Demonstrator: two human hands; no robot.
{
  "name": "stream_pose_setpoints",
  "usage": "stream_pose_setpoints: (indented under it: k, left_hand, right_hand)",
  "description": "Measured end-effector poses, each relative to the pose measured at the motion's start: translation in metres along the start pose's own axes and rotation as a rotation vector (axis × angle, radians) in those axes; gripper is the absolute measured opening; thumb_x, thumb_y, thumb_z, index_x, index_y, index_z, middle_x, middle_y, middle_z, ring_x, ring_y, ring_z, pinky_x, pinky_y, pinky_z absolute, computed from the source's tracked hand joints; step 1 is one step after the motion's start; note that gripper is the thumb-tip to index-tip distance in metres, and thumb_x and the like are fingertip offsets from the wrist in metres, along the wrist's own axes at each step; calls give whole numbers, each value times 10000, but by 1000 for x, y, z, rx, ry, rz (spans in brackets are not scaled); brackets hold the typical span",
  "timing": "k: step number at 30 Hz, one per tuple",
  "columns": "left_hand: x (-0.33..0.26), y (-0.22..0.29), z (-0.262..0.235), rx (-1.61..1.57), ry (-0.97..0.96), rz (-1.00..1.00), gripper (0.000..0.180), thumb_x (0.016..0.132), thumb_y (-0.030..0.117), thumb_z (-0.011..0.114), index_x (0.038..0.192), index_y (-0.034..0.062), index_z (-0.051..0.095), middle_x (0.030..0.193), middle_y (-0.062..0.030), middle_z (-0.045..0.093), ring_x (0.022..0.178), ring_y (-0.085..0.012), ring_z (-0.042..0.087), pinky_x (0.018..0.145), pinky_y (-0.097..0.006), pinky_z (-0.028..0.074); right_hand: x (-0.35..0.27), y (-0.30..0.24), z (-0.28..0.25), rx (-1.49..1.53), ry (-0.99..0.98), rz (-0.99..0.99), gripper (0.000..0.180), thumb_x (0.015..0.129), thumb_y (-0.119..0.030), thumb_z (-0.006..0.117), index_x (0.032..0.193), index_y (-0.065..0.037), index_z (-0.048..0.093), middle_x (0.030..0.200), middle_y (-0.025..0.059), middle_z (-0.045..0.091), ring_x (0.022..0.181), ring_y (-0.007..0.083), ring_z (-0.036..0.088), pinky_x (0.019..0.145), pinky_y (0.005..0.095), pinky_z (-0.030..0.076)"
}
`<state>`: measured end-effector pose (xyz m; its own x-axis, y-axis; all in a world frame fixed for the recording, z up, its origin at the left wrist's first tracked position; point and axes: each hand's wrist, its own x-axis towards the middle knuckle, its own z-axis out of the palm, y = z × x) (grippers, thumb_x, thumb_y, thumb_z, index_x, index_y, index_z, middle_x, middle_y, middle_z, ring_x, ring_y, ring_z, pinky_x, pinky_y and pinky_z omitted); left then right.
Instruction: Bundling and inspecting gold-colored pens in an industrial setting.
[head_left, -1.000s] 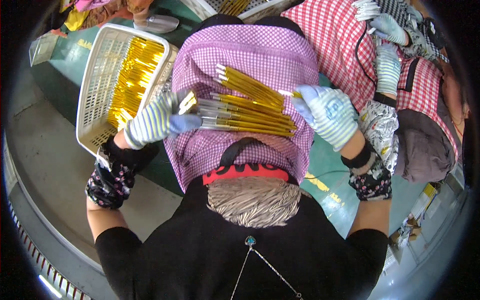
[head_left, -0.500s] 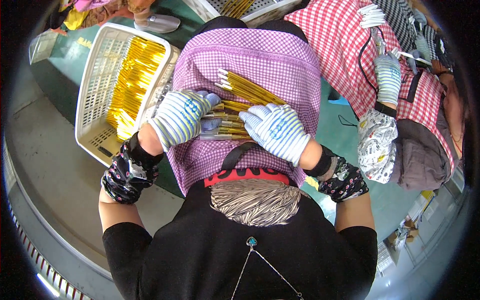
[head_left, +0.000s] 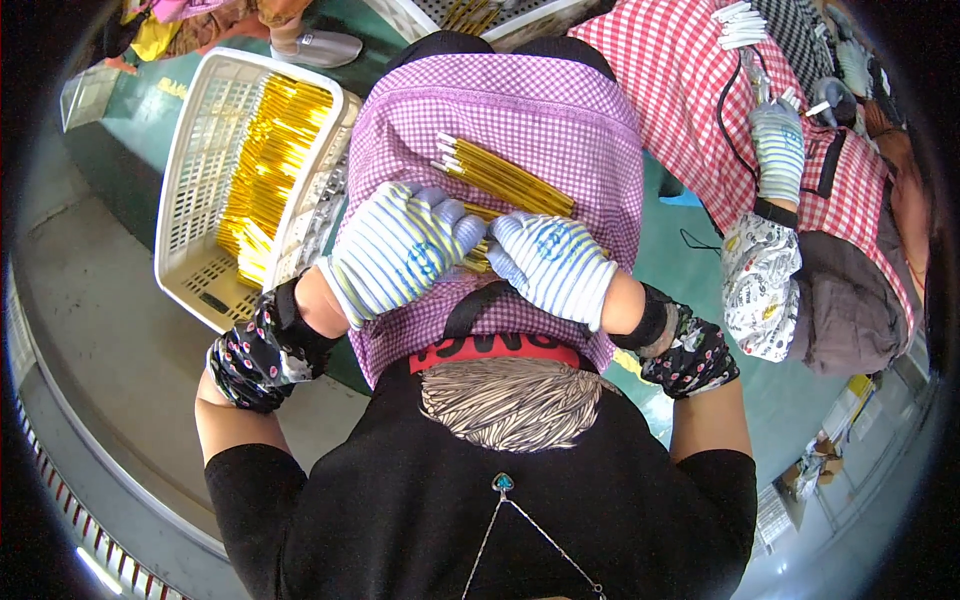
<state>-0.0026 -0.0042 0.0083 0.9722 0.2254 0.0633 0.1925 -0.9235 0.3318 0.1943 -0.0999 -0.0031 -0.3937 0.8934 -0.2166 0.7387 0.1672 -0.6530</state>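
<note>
Over my lap lies a purple-and-white checked apron (head_left: 400, 120). On it rests a bunch of slim gold sticks (head_left: 515, 180) with white tips pointing up and left. Just below that bunch, my left hand (head_left: 405, 245) and my right hand (head_left: 553, 258), both in blue-striped gloves, come close together. Their fingers are curled around a second bunch of gold sticks (head_left: 478, 262). Only short lengths of this bunch show between and above the gloves; its ends are covered.
To my left stands a cream plastic basket (head_left: 180, 190) with many gold sticks inside. Another crate (head_left: 540, 35) holds more at the top. On my right sits a co-worker in a red checked apron (head_left: 660, 90), with a gloved hand (head_left: 778, 150) and white sticks (head_left: 740, 25).
My left hand has moved right and rolled over the lower bunch, closing the gap to my right hand. Most of that bunch is now covered. The co-worker's hand has shifted slightly.
</note>
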Motion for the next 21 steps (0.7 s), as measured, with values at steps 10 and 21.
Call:
stream_pose_setpoints:
  k: [10, 21]
  left_hand:
    - [-7, 7, -27, -498, -216, -177, 241, 897, 171, 599, 1125, 96, 589, 831, -68, 661, 620, -188, 631, 478, -298, 455]
    - [-27, -15, -26, -156, -13, -181, 113, 884, 178, 617, 933, 77, 607, 654, -87, 612, 551, -267, 609, 510, -356, 474]
  right_hand:
    - [-10, -4, -33, -290, -101, -218, 263, 921, -327, 494, 868, -81, 569, 698, 103, 610, 623, 270, 635, 510, 434, 475]
    - [-24, 26, -39, 80, -213, 164, 345, 979, -357, 447, 898, -47, 575, 600, 185, 569, 540, 361, 590, 489, 477, 444]
